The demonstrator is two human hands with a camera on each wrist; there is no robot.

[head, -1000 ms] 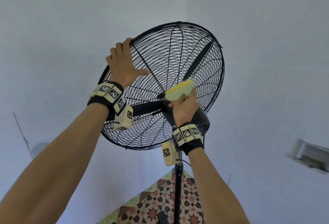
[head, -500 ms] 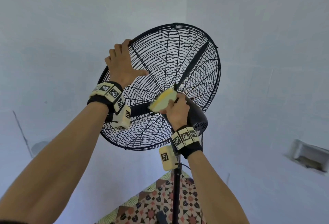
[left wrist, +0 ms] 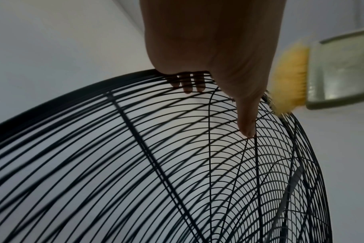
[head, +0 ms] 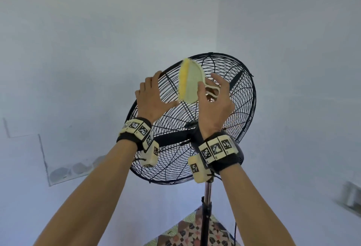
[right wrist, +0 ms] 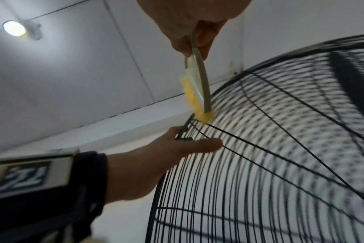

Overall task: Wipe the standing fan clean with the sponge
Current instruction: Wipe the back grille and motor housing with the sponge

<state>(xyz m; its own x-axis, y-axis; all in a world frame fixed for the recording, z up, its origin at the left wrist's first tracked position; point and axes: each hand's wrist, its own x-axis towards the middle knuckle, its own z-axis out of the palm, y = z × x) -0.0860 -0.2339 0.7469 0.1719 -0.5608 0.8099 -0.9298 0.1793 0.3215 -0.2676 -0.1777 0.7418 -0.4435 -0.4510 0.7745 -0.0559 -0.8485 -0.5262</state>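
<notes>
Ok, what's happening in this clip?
A person is cleaning a black standing fan. The left hand grips the upper rim of the wire guard, thumb lying across the wires. The right hand holds a yellow sponge by its pale handle, with its tip touching the guard near the top rim, close to the left hand.

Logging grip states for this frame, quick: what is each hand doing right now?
Left hand: fingers curled over the fan guard's rim, gripping it.
Right hand: closed, pinching the sponge by its handle.
</notes>
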